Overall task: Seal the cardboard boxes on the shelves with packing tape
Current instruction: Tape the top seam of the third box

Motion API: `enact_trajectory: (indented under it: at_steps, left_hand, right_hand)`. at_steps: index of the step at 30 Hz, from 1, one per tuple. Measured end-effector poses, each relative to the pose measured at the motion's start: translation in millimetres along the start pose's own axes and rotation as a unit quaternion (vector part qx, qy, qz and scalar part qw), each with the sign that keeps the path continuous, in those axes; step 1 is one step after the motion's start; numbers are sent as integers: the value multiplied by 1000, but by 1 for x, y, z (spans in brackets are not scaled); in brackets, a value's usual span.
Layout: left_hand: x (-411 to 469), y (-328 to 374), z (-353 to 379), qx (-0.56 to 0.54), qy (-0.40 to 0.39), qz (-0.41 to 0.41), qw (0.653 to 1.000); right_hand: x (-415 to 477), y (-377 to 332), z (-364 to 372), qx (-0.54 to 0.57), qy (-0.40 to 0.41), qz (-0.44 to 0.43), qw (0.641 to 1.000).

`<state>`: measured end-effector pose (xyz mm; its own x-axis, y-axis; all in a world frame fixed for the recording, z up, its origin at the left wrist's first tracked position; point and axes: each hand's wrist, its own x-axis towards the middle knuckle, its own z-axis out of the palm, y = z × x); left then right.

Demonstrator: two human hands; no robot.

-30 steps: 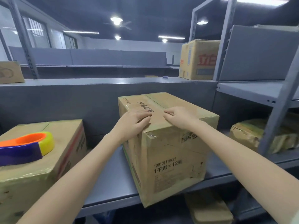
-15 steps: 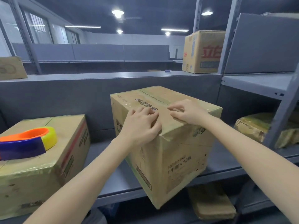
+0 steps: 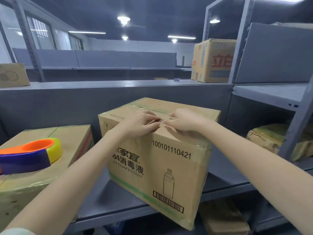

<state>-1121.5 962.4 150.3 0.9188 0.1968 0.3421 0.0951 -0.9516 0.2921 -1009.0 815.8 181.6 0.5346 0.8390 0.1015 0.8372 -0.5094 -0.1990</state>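
Observation:
A cardboard disinfectant box (image 3: 169,168) stands on the grey shelf (image 3: 122,199), its printed side with the bottle drawing facing me. Shiny clear tape runs along its top seam (image 3: 145,107). My left hand (image 3: 140,125) lies on the top near the front edge, fingers stretched toward the middle. My right hand (image 3: 185,121) sits beside it with bent fingers, its fingertips touching the top close to the left hand's. A tape dispenser (image 3: 30,154), orange and blue with a yellow roll, rests on a second taped box (image 3: 74,138) at the left.
A box with red print (image 3: 213,60) stands on the upper shelf at the right. Another box (image 3: 11,75) is at the far left. Wrapped, crumpled cartons (image 3: 267,139) lie behind a shelf post (image 3: 298,119). Flattened cardboard (image 3: 223,217) lies on the shelf below.
The middle box has turned on the shelf, so its long printed side now faces me instead of a corner. Both hands stayed on its top and came closer together.

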Motion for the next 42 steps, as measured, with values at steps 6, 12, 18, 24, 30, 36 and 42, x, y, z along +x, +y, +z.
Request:
enact_trajectory:
  at_steps: [6, 12, 18, 24, 30, 36, 42]
  left_hand:
    - [13, -40, -18, -1, -75, -40, 996]
    - [-2, -34, -6, 83, -36, -76, 993]
    - [-16, -3, 11, 148, 35, -156, 976]
    - [-13, 10, 18, 181, 68, -188, 963]
    - [-4, 13, 24, 196, 94, -223, 950]
    - [-2, 12, 27, 209, 96, -231, 945]
    - [-1, 13, 25, 210, 84, -232, 946]
  right_hand:
    - [-1, -15, 20, -68, -45, 55, 995]
    - [-9, -3, 28, -58, -19, 2, 998]
    - [10, 37, 8, -49, -83, -101, 990]
    - [34, 60, 8, 51, -67, -128, 988]
    - [58, 69, 9, 83, -66, -138, 985]
    - [67, 75, 13, 94, -56, -172, 979]
    - [70, 77, 15, 77, -45, -199, 976]
